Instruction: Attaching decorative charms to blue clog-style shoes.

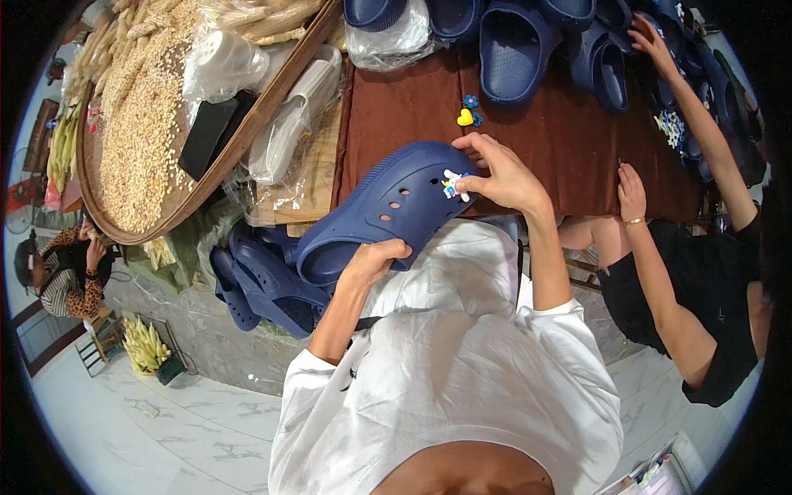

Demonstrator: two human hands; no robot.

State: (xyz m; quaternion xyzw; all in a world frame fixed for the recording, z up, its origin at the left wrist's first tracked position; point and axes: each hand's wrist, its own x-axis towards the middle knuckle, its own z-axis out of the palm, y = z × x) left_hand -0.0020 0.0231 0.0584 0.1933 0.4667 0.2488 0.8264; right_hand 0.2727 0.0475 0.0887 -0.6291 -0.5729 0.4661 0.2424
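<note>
Seen from the head camera, the left hand (373,262) grips the heel end of a dark blue clog (384,210), fingers curled over its rim, and holds it up in front of the white shirt (462,363), just above the near edge of the brown table (569,157). The right hand (499,175) is at the toe end of the same clog, thumb and fingertips pinched on a small white charm (452,185) that sits on the holed upper. On the table just beyond lie a yellow heart charm (465,117) and a blue flower charm (470,101), close together. More blue clogs (511,45) lie in a row along the far side of the table, and another pile of clogs (260,285) hangs below the table's left corner. To the left stands a wide round basket (136,140) filled with pale grain. On the right another person in a black top rests one hand (632,191) flat on the table and reaches the other hand (653,43) toward the far clogs.
</note>
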